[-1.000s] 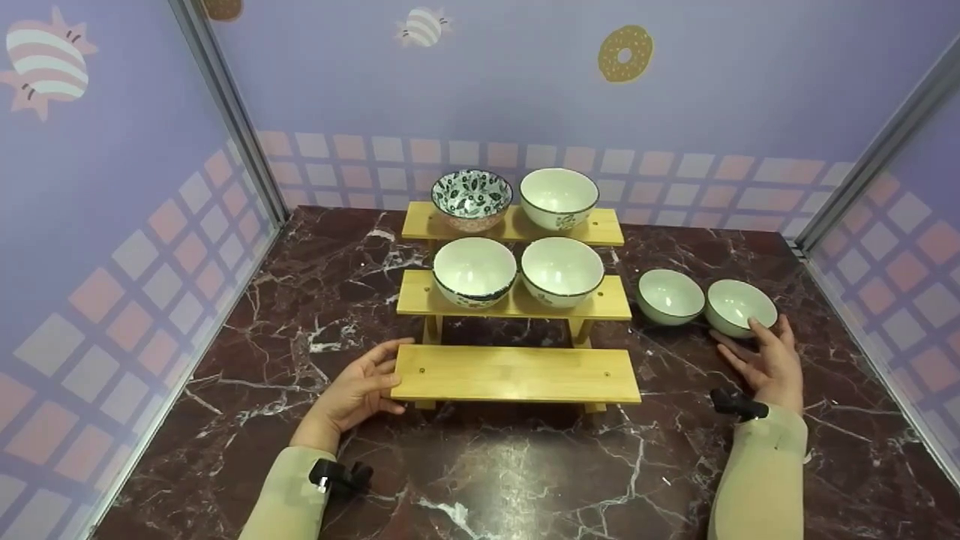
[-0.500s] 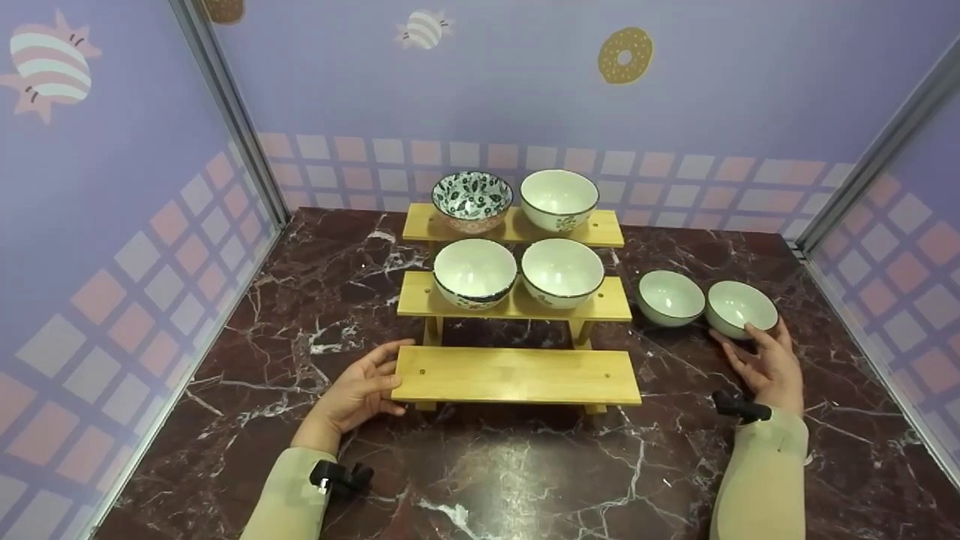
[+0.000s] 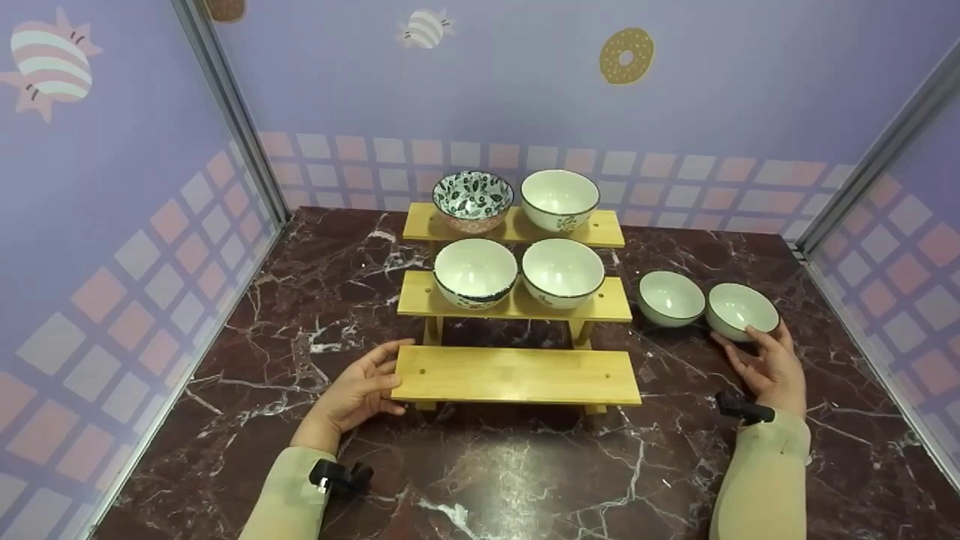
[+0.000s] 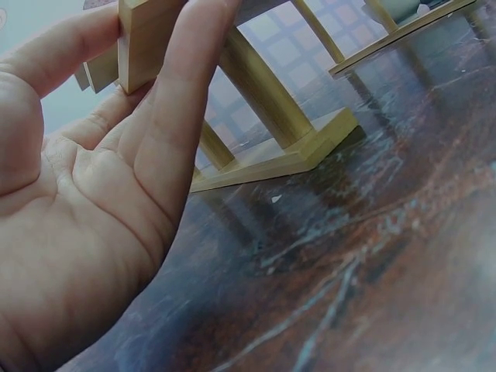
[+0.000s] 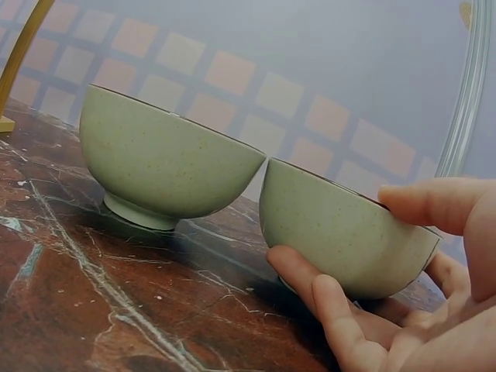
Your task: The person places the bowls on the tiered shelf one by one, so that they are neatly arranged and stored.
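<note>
My left hand (image 3: 358, 394) grips the left end of the lowest board of a three-step wooden display stand (image 3: 517, 375); in the left wrist view thumb and fingers lie around the board's end (image 4: 143, 43). At the right, my right hand (image 3: 772, 367) holds a small pale green bowl (image 3: 742, 309), thumb at its rim and fingers curled under its side. In the right wrist view this bowl (image 5: 341, 229) is tilted slightly, its foot mostly hidden by the fingers. Close against its left side, a matching green bowl (image 3: 671, 298) stands on the table.
Two white bowls, left (image 3: 475, 274) and right (image 3: 562, 272), sit on the middle step. On the top step are a dark-patterned bowl (image 3: 472, 199) and a white bowl (image 3: 560, 196). Patterned walls (image 3: 450, 90) enclose the dark marble table (image 3: 510, 480) at the back and sides.
The right hand and the green bowl it holds have shifted very slightly toward the near right. The left hand and the stand keep their places.
</note>
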A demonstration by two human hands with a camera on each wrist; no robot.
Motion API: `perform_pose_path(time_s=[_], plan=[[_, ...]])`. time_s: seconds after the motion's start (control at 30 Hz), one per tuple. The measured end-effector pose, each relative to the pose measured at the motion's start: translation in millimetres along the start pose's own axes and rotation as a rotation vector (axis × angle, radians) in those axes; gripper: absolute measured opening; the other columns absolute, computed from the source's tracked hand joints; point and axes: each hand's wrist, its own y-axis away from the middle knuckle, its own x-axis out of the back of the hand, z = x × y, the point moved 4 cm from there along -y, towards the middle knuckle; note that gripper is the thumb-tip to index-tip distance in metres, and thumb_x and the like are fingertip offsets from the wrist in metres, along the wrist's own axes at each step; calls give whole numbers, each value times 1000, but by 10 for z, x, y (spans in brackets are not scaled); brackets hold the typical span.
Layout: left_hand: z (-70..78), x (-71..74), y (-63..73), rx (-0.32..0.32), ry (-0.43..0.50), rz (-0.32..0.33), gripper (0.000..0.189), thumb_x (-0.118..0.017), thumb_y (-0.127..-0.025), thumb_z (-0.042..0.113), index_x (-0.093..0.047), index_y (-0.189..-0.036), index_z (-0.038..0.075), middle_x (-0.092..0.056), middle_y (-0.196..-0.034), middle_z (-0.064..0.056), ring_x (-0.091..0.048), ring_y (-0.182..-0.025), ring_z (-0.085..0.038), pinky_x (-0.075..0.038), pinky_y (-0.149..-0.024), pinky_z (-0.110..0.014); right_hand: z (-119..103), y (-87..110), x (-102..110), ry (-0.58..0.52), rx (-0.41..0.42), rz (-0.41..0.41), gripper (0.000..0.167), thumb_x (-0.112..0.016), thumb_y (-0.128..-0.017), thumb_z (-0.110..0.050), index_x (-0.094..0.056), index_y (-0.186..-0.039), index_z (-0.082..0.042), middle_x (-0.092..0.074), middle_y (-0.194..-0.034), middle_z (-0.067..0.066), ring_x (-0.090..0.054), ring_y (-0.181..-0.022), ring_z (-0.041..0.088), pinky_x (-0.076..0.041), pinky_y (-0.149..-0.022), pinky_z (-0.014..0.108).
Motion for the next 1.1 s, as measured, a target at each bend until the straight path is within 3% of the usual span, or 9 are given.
perform_pose_path(time_s=[0.2,0.47,0.57,0.7,0.8,0.97,1.1], plan=[[0,2,2,2,-3,0,62,-52,-103,-2,-28,-159,10,-64,-133,-4,-73,-93,-19,-66,-69,-30,-39,60,-45,-17,-12,-29,94,-56,-101,3,-19,-153,-66,1,-166,-31,-76,-85,43,-64,-65,37],[-3,7,0,1,-14,-1,61,-52,-103,-2,-30,-159,11,-64,-132,-5,-74,-93,-19,-67,-69,-30,-132,170,-164,-18,9,-112,96,-54,-101,2,-12,-154,-65,6,-165,-31,-76,-86,43,-64,-66,36],[-4,6,-3,1,-14,-4,60,-51,-103,-2,-31,-158,12,-64,-132,-5,-74,-92,-19,-66,-69,-30,-166,210,-210,-2,26,-147,95,-54,-101,2,-12,-156,-62,-19,-159,-22,-76,-89,43,-64,-67,35],[-4,6,-5,-1,-9,-7,59,-51,-103,-2,-33,-157,14,-64,-132,-5,-74,-92,-19,-66,-69,-29,-196,269,-290,26,53,-222,93,-50,-103,2,-8,-159,-58,-51,-128,-1,-75,-93,44,-64,-68,35],[-5,6,-5,-1,-5,-7,61,-50,-103,-2,-31,-159,12,-63,-133,-4,-74,-92,-19,-66,-69,-29,-207,323,-369,44,69,-281,92,-48,-103,2,-3,-159,-56,-58,-116,6,-76,-95,44,-65,-69,34],[-6,5,-5,3,-1,-10,65,-49,-103,-4,-23,-161,7,-63,-134,-4,-74,-93,-19,-66,-69,-29,-219,432,-516,101,101,-336,90,-46,-104,1,0,-161,-50,-62,-117,8,-76,-97,42,-65,-68,32],[-1,7,-4,-1,1,-15,64,-48,-104,-4,-24,-161,8,-62,-135,-4,-74,-93,-19,-66,-69,-29,-224,518,-648,145,133,-361,89,-46,-104,2,0,-163,-46,-63,-117,8,-76,-95,41,-65,-68,32]])
